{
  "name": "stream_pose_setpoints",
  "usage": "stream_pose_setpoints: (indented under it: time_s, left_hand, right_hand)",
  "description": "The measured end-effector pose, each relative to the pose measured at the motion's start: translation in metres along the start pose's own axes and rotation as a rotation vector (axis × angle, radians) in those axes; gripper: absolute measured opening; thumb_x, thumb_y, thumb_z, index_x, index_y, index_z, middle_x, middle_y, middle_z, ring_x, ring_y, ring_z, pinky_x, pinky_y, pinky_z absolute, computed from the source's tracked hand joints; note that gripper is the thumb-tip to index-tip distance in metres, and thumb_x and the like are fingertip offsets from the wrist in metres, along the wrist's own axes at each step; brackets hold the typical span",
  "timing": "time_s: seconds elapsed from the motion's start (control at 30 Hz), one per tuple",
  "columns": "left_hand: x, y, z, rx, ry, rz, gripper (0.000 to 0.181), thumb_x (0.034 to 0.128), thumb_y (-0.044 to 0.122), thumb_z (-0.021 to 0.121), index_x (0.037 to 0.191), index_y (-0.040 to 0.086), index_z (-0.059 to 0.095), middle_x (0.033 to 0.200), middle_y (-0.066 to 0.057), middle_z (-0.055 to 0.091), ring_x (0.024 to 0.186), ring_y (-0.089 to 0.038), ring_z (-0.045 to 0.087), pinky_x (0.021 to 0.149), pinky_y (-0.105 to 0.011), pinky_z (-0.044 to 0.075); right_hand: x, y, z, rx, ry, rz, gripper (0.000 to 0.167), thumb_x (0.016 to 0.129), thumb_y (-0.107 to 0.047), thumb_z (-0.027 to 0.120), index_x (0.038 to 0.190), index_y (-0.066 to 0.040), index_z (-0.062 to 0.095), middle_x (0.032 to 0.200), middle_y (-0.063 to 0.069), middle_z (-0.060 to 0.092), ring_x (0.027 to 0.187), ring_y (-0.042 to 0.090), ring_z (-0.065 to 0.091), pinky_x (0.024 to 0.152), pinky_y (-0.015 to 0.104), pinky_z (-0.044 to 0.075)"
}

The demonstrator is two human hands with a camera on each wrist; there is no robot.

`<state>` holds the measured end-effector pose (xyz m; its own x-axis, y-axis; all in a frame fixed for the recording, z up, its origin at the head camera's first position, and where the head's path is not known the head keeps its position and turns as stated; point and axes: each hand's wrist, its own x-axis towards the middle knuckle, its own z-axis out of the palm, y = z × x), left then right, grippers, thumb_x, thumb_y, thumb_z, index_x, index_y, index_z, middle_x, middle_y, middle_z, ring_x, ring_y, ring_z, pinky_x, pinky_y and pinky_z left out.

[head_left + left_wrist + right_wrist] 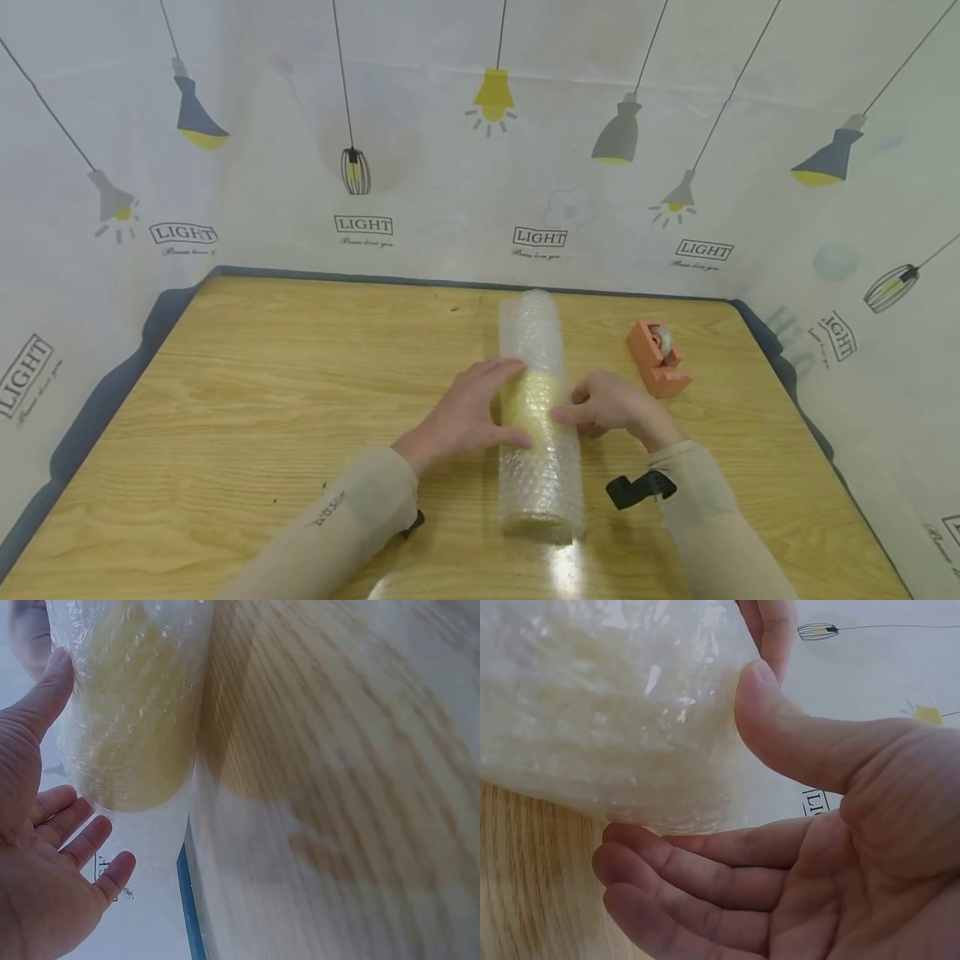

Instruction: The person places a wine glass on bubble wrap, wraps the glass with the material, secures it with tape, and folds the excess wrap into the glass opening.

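A person works a clear bubble-wrap roll (542, 417) at a wood-grained table (337, 350), the roll lying lengthwise to the left of an orange tape dispenser (663, 379), its near end closer to the person than the dispenser. A yellow core (135, 712) shows through the film. The left hand (465, 412), farther left of the dispenser than the roll, is spread wide, thumb laid on the wrap and the other fingers relaxed. The right hand (611, 404), between roll and dispenser and just beside the latter, rests its thumb against the wrap, its other fingers loosely bent at the roll's lower side; how firmly either hand presses cannot be told. The dispenser carries a tape reel (661, 340) and stands apart from both hands. Nearer the person than the dispenser are two pale sleeves, the left one (337, 517) bearing dark lettering, with a black strap (641, 489) at the right wrist. Beyond the dispenser rises a white backdrop (427, 108) printed with hanging lamps and the word "LIGHT"
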<state>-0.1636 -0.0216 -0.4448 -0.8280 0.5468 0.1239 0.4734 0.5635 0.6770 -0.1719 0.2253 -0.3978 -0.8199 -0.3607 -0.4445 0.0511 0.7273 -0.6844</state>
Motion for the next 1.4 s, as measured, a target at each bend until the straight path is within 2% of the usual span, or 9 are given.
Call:
stream_pose_setpoints:
  time_s: [0.2, 0.47, 0.7, 0.83, 1.07, 1.4]
  left_hand:
    - [0.001, 0.004, 0.001, 0.020, -0.012, -0.002, 0.108, 0.0726, 0.050, 0.090, 0.160, 0.014, 0.038, 0.166, -0.002, 0.036, 0.154, -0.025, 0.030, 0.127, -0.049, 0.022]
    - [0.001, 0.007, -0.001, 0.029, -0.015, 0.010, 0.107, 0.0730, 0.051, 0.089, 0.160, 0.014, 0.038, 0.167, -0.001, 0.035, 0.154, -0.025, 0.029, 0.127, -0.049, 0.021]
    - [-0.004, 0.004, -0.010, 0.046, -0.012, 0.020, 0.106, 0.0726, 0.052, 0.090, 0.159, 0.014, 0.040, 0.166, 0.001, 0.036, 0.154, -0.024, 0.030, 0.127, -0.048, 0.021]
    - [-0.005, 0.002, -0.012, 0.053, -0.011, 0.019, 0.106, 0.0719, 0.051, 0.091, 0.158, 0.014, 0.042, 0.165, 0.001, 0.037, 0.153, -0.024, 0.031, 0.127, -0.048, 0.021]
    - [-0.004, 0.001, -0.007, 0.012, -0.011, 0.011, 0.106, 0.0717, 0.048, 0.092, 0.159, 0.015, 0.042, 0.165, 0.001, 0.037, 0.153, -0.025, 0.030, 0.127, -0.050, 0.022]
    - [-0.001, 0.005, 0.000, 0.013, -0.010, -0.003, 0.108, 0.0715, 0.049, 0.091, 0.160, 0.018, 0.039, 0.167, 0.003, 0.035, 0.155, -0.026, 0.027, 0.128, -0.051, 0.013]
  right_hand:
    - [0.000, 0.006, -0.002, 0.117, -0.044, -0.032, 0.030, 0.100, -0.020, 0.070, 0.103, 0.011, 0.072, 0.094, 0.011, 0.074, 0.085, 0.023, 0.073, 0.082, 0.042, 0.064]
    - [0.001, 0.012, -0.001, 0.217, -0.081, -0.044, 0.037, 0.101, -0.018, 0.068, 0.116, 0.016, 0.066, 0.105, 0.017, 0.074, 0.096, 0.027, 0.073, 0.090, 0.047, 0.062]
    - [0.008, 0.010, 0.007, 0.274, -0.127, -0.095, 0.036, 0.102, -0.014, 0.065, 0.117, 0.018, 0.063, 0.105, 0.017, 0.075, 0.096, 0.029, 0.074, 0.091, 0.049, 0.061]
    - [0.010, 0.008, 0.009, 0.260, -0.142, -0.102, 0.034, 0.103, -0.015, 0.065, 0.115, 0.016, 0.065, 0.103, 0.016, 0.075, 0.094, 0.029, 0.074, 0.091, 0.050, 0.061]
    - [0.008, 0.008, 0.010, 0.181, -0.105, -0.072, 0.028, 0.102, -0.017, 0.066, 0.106, 0.011, 0.069, 0.097, 0.013, 0.076, 0.090, 0.023, 0.074, 0.088, 0.046, 0.063]
    - [0.004, 0.011, 0.007, 0.068, -0.049, -0.068, 0.027, 0.101, -0.020, 0.069, 0.104, 0.007, 0.072, 0.090, 0.006, 0.071, 0.089, 0.022, 0.069, 0.084, 0.043, 0.062]
